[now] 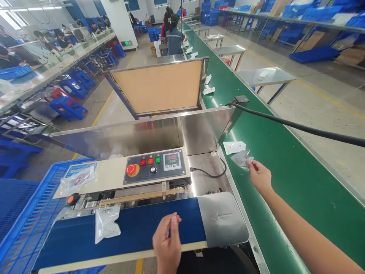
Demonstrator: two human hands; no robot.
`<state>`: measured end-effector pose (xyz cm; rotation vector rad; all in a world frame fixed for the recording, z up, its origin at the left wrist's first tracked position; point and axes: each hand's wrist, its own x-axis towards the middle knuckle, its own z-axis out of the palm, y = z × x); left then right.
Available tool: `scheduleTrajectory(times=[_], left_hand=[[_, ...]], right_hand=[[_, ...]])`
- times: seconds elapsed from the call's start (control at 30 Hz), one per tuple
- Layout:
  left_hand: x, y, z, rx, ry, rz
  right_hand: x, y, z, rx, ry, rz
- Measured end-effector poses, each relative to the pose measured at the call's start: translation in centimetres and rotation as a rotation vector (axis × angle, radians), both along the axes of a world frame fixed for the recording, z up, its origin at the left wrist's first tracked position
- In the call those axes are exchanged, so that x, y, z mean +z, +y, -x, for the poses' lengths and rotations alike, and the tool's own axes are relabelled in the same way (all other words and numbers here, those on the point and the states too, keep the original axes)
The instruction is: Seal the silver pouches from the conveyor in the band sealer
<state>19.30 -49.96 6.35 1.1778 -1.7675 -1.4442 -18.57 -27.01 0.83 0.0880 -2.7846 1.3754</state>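
My right hand (261,177) reaches over the green conveyor belt (299,167), its fingertips pinching the corner of a crumpled clear plastic bag (241,158). A white packet (234,147) lies just beyond that bag. My left hand (167,241) hangs at the near edge of the sealing machine's blue belt (148,232), fingers bunched, with nothing visible in them. To its left, a clear bag with white contents (107,224) lies on that belt. Another bag (78,179) rests on the machine's cream top.
The sealer's control panel (155,167) has a red emergency stop and a temperature display. A steel plate with an arrow (222,220) adjoins the belt. A blue crate (31,213) stands at the left. A black cable (296,125) crosses above the conveyor. A co-worker (173,40) stands far along it.
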Motion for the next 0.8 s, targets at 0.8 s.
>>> scheduleTrajectory(times=[0.8], left_hand=[[-1.9,-1.3,5.9,0.021,0.142,-0.533]], right_hand=[[3.8,-13.1,-20.6,0.131,-0.746,0.588]])
